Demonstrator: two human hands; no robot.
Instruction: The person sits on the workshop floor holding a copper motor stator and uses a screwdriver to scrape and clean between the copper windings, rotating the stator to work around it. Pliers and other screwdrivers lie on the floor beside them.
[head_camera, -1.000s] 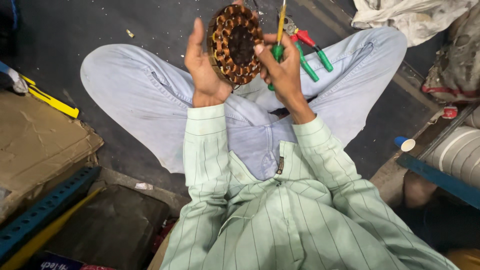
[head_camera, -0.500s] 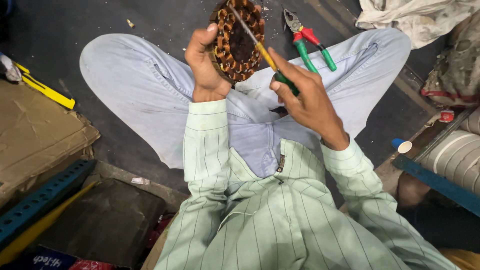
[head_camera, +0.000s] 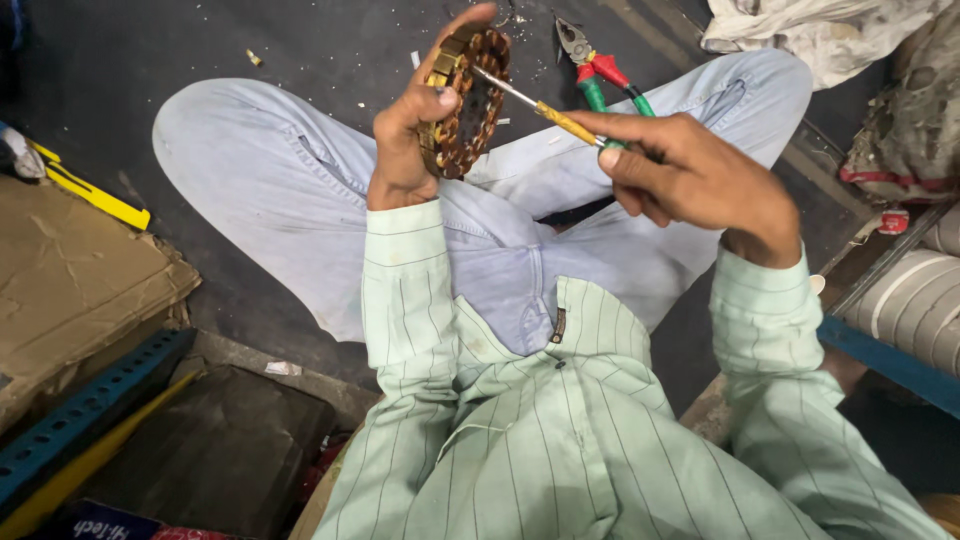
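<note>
1. A cardboard sheet (head_camera: 75, 270) and a yellow strip (head_camera: 95, 192) crowd the left edge; bare dark floor (head_camera: 150, 50) lies open beyond the knee.
2. The left hand (head_camera: 410, 140) holds a round wound stator ring (head_camera: 468, 100) upright above the lap, fingers wrapped over its rim, thumb on its near edge.
3. The right hand (head_camera: 690, 175) has its fingers closed on a yellow-handled screwdriver (head_camera: 540, 105), whose tip reaches into the ring's middle.
4. Red-and-green pliers (head_camera: 600, 70) lie on the floor just behind.
5. The ring's far side is hidden; cloth (head_camera: 800, 30) and ribbed hose (head_camera: 915, 300) are cut off at right.
</note>
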